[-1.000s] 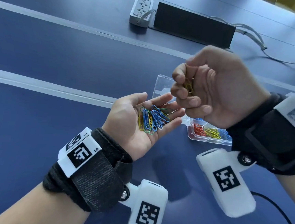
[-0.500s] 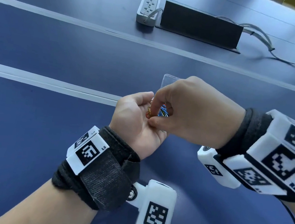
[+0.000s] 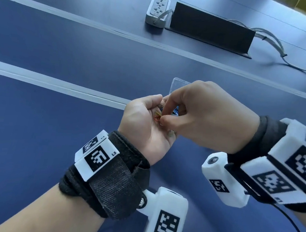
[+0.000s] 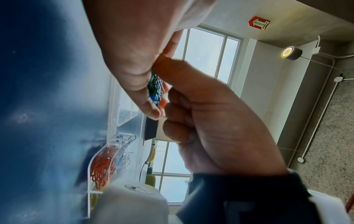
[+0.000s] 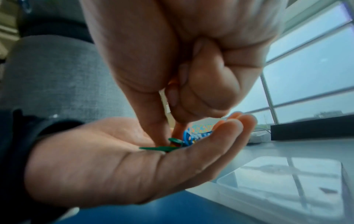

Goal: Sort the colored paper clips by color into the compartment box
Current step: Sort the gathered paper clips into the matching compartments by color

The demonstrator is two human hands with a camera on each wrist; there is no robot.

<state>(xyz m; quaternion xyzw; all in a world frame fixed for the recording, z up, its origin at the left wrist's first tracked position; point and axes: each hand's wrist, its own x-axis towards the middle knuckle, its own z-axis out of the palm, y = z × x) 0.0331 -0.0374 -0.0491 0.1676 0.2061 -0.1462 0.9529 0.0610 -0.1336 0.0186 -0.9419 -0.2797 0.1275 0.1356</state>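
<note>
Head view: left hand (image 3: 144,122) cupped palm-up as tray for mixed clips (image 5: 184,140); right hand (image 3: 207,117) fingertips pinch one; box (image 4: 107,160) below, for dropping.

Clear glossy plastic compartment box (image 5: 283,186) on the smooth matt dark-blue tabletop (image 3: 61,56); wrists wear coarse black woven cloth straps (image 3: 111,184).

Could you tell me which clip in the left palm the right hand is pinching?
The red clip, at the right hand's thumb tip; the blue clips and green clips lie loose beside it.
</note>
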